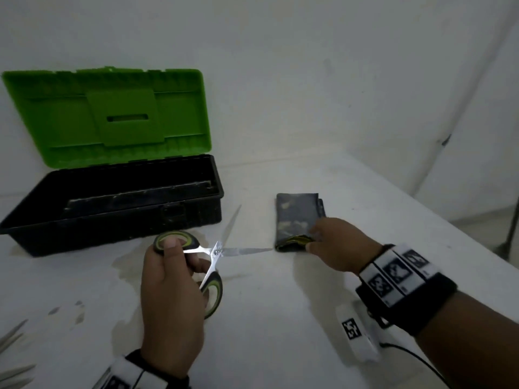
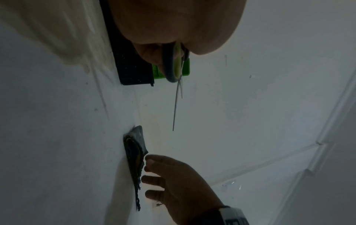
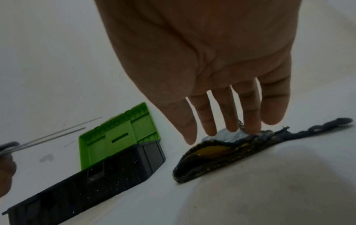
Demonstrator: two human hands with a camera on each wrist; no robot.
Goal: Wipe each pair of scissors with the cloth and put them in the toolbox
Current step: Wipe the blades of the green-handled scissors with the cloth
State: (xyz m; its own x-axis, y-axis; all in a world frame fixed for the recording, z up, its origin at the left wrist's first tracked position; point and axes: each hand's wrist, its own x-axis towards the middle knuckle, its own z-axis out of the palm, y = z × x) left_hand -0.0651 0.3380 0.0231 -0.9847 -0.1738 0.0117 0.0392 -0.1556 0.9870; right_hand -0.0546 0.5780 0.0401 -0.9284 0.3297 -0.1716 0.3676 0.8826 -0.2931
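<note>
My left hand grips a pair of scissors by its black-and-green handles, thumb through the upper loop, held above the table. The steel blades are spread wide; one points at the toolbox, the other at the cloth. The folded dark cloth lies flat to the right of the toolbox. My right hand reaches over its near end, and its straight fingers touch the cloth at that edge. The black toolbox stands open at the left, its green lid raised; no scissors show inside.
More steel blades poke in at the lower left edge of the white table. Stains mark the tabletop in front of the toolbox. The table's right edge runs diagonally, with a wall close behind.
</note>
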